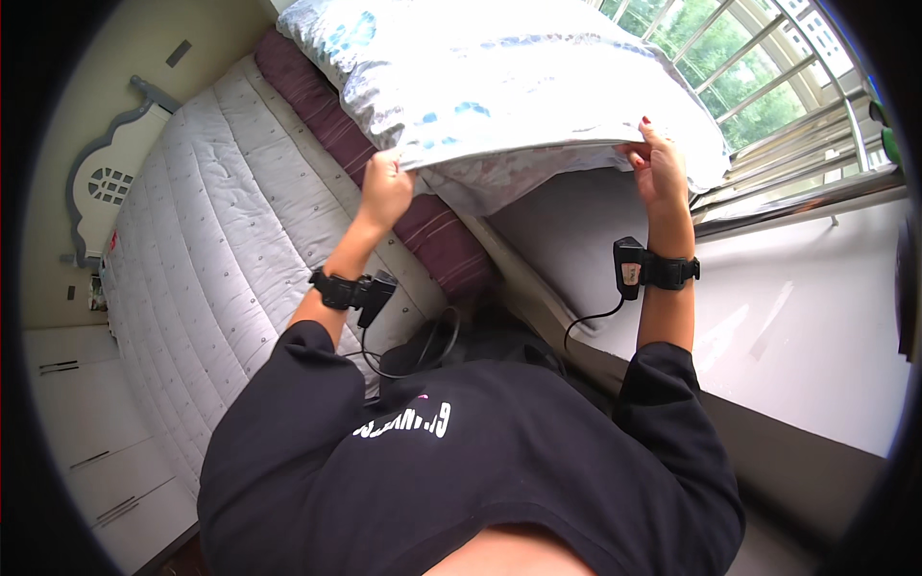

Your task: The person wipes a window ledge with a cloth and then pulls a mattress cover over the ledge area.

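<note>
A white duvet with a blue floral print spreads across the far side, brightly lit by the window. Its near edge is stretched taut between my two hands. My left hand is closed in a fist around that edge, above the bed. Further right, my right hand pinches the same edge between thumb and fingers, close to the window side. The edge is lifted, and a paler, pinkish patterned underside hangs below it. Under the raised part shows a smooth grey surface. The duvet's far end runs out of view.
To the left is a bed with a light grey quilted cover and a purple band; its ornate headboard stands beyond. White drawers are at lower left. Metal window bars and a white ledge line the right. Cables hang from my wrist straps.
</note>
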A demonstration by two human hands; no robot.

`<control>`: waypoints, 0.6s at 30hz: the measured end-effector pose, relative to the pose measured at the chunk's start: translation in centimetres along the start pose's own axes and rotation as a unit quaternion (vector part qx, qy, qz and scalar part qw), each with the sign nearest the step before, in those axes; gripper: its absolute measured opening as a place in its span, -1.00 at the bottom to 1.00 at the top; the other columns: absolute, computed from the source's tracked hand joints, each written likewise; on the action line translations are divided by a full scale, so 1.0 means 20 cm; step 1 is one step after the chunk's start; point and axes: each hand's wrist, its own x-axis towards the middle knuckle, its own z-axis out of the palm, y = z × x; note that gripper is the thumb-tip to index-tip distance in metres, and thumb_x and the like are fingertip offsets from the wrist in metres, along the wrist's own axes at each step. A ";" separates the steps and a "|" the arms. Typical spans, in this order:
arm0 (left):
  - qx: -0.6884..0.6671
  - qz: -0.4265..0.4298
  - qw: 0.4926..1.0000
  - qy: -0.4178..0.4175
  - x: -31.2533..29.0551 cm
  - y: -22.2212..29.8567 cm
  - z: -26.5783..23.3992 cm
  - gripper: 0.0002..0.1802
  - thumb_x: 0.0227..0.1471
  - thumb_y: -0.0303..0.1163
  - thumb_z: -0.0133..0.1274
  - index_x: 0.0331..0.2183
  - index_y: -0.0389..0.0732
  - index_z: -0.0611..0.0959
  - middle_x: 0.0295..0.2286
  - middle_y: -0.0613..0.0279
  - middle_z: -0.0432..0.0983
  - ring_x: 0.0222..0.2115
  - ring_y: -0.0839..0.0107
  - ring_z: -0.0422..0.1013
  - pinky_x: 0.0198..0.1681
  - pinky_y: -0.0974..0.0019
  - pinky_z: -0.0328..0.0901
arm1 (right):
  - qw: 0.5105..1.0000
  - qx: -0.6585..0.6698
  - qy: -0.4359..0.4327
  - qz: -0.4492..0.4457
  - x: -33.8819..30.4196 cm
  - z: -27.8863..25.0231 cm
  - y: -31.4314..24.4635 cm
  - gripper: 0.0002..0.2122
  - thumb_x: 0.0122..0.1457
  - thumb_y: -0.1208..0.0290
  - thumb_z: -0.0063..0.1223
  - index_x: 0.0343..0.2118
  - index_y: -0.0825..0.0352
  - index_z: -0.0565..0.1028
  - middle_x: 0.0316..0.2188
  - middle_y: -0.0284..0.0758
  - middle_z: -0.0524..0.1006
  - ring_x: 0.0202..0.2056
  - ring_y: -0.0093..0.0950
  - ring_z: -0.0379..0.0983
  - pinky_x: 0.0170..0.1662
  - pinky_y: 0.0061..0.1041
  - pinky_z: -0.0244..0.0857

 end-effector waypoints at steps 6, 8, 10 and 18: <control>0.202 0.271 0.938 -0.084 0.08 0.74 -0.44 -0.91 -0.34 -0.47 -0.06 -0.68 -0.30 0.46 -0.84 0.11 0.24 -0.83 0.32 0.23 -0.74 0.38 0.08 | 0.984 0.163 -0.007 -0.066 -0.07 -0.01 -0.20 -0.83 0.09 0.49 -0.17 -0.26 0.42 0.32 -0.44 -0.26 0.43 -0.39 -0.50 0.37 -0.31 -0.62 0.25; 0.247 0.351 0.890 -0.153 0.00 0.81 -0.48 -0.85 -0.39 -0.38 -0.01 -0.77 -0.19 0.39 -0.87 0.19 0.20 -0.83 0.31 0.25 -0.74 0.32 0.12 | 0.973 0.194 0.028 -0.118 -0.19 -0.01 -0.25 -0.77 0.10 0.43 -0.19 -0.21 0.45 0.29 -0.35 -0.23 0.41 -0.29 -0.46 0.33 -0.27 -0.54 0.21; 0.194 0.394 0.871 -0.219 -0.15 0.77 -0.44 -0.86 -0.55 -0.44 -0.01 -0.68 -0.20 0.48 -0.77 0.27 0.28 -0.79 0.31 0.25 -0.71 0.33 0.16 | 0.976 0.180 -0.034 -0.114 -0.31 -0.09 -0.20 -0.71 0.13 0.40 -0.26 -0.13 0.45 0.24 -0.22 -0.22 0.36 -0.18 -0.45 0.28 -0.11 -0.44 0.14; -0.055 0.197 0.816 -0.541 -0.61 0.29 0.15 -0.78 -0.20 -0.36 -0.10 -0.56 -0.35 0.41 -0.68 -0.08 0.33 -0.57 -0.03 0.29 -0.47 0.10 0.19 | 0.952 0.252 0.168 0.043 -0.86 -0.80 0.74 -0.57 0.13 0.23 -0.30 -0.03 0.45 0.17 -0.10 -0.16 0.30 -0.04 -0.29 0.19 0.04 -0.29 0.01</control>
